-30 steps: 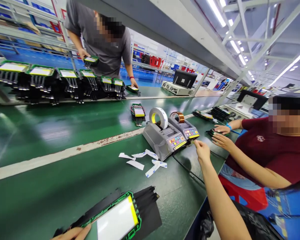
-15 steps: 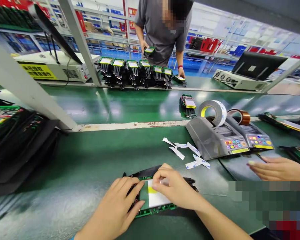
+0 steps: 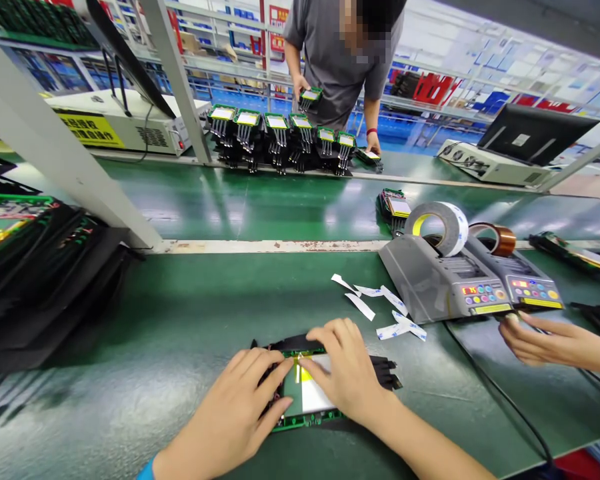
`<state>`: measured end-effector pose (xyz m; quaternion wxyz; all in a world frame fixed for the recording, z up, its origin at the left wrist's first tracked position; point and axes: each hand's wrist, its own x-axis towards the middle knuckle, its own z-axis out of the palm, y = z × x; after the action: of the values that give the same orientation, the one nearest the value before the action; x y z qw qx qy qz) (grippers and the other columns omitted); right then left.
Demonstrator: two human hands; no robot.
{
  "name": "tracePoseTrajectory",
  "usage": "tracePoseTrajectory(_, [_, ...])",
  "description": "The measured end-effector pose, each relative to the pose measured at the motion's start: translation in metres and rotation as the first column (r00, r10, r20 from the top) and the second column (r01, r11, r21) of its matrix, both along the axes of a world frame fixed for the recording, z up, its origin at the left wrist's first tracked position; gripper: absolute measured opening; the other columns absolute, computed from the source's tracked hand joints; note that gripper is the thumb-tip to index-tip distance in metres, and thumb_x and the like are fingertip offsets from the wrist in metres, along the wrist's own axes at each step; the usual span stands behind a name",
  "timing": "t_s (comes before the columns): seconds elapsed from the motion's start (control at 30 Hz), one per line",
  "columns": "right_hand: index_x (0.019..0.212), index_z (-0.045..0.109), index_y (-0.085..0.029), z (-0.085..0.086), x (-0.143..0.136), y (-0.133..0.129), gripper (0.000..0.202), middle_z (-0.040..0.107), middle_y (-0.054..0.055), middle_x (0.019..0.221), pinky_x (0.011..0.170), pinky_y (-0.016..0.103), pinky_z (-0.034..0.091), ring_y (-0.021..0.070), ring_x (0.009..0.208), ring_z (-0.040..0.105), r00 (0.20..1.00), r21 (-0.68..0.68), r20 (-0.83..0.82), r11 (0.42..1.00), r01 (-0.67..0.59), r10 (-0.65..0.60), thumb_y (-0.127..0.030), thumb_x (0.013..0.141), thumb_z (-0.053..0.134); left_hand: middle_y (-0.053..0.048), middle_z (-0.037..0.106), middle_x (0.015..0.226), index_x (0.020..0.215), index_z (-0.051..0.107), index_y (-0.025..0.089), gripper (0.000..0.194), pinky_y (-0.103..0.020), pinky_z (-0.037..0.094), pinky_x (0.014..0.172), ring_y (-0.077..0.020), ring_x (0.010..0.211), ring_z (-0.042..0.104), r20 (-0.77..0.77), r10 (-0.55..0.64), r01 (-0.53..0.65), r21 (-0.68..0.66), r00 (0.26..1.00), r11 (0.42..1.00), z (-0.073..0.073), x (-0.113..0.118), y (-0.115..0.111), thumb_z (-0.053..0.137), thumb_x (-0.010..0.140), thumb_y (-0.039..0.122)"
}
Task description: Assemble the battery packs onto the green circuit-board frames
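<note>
A green circuit board assembly (image 3: 293, 421) with a white pad (image 3: 316, 395) lies on the green bench in front of me, black flat leads (image 3: 387, 372) at its right end. My left hand (image 3: 235, 407) grips its left end, thumb and fingers a little apart on top. A small clear-yellow tape strip (image 3: 298, 371) runs across the board beside the pad. My right hand (image 3: 347, 370) is over the pad, its thumb tip touching the tape's upper end and its index finger raised apart. The palm hides part of the pad.
Loose white tape pieces (image 3: 360, 307) lie before two grey tape dispensers (image 3: 425, 287). Black-covered assemblies (image 3: 55, 287) are piled at left. Another person's hand (image 3: 545, 340) is near the dispensers at right. Across the bench a person (image 3: 340, 80) handles boards beside stacked assemblies (image 3: 280, 140).
My right hand has opened from a pinch, its thumb moving left to the board's upper edge. A tape strip now shows there. The other person's hand at right has moved closer to the dispenser.
</note>
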<state>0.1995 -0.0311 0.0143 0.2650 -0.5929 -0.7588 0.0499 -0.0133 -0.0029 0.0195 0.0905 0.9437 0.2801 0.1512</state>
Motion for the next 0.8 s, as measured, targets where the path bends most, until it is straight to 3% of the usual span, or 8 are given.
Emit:
tracePoseTrajectory(0.07, [0.091,0.062,-0.021,-0.002,0.001,-0.003,0.008,0.057,0.003,0.082,0.069,0.033,0.036,0.0174,0.077,0.048,0.997,0.076,0.028,0.994,-0.08,0.079,-0.027,0.088,0.057,-0.008,0.058,0.112,0.125,0.05,0.02,0.035,-0.041,0.047,0.087,-0.0224,0.098,0.054,0.001,-0.003,0.003,-0.003,1.0,1.0,0.001,0.0,0.0,0.051,0.091,0.025])
tracePoseTrajectory(0.17, [0.091,0.064,-0.021,-0.002,0.002,-0.004,0.01,0.059,0.002,0.082,0.069,0.033,0.033,0.0159,0.077,0.048,0.988,0.082,0.038,0.985,-0.154,0.151,-0.027,0.09,0.056,-0.007,0.058,0.111,0.126,0.05,0.02,0.036,-0.039,0.047,0.086,-0.0216,0.098,0.054,0.003,-0.008,0.008,-0.01,1.0,1.0,0.002,0.0,0.0,0.05,0.091,0.025])
tracePoseTrajectory(0.33, [0.096,0.063,-0.019,0.002,0.002,-0.002,0.026,0.059,0.005,0.088,0.07,0.035,0.033,0.019,0.08,0.047,0.981,-0.028,0.056,0.983,-0.182,0.184,-0.042,0.086,0.059,-0.007,0.058,0.109,0.123,0.052,0.019,0.034,-0.037,0.046,0.083,-0.0216,0.096,0.054,0.01,-0.003,0.003,-0.001,1.0,1.0,0.001,0.0,0.001,0.053,0.089,0.026])
tracePoseTrajectory(0.6, [0.094,0.059,-0.016,0.005,0.002,-0.002,0.025,0.059,0.006,0.091,0.074,0.036,0.038,0.0202,0.084,0.047,0.981,-0.089,0.018,0.977,-0.192,0.195,-0.038,0.083,0.061,-0.006,0.057,0.105,0.121,0.051,0.021,0.035,-0.037,0.045,0.077,-0.0217,0.089,0.053,-0.06,-0.013,0.012,-0.014,0.998,1.0,0.013,0.011,0.002,0.053,0.086,0.027])
tracePoseTrajectory(0.8, [0.102,0.063,-0.021,0.007,0.014,-0.008,0.027,0.06,0.006,0.094,0.073,0.035,0.038,0.0196,0.083,0.049,0.975,0.004,0.103,0.98,-0.198,0.197,-0.042,0.087,0.058,-0.009,0.054,0.112,0.128,0.046,0.02,0.041,-0.041,0.046,0.087,-0.0233,0.097,0.052,-0.025,0.022,-0.021,0.019,0.999,1.0,0.004,0.01,-0.002,0.052,0.088,0.028])
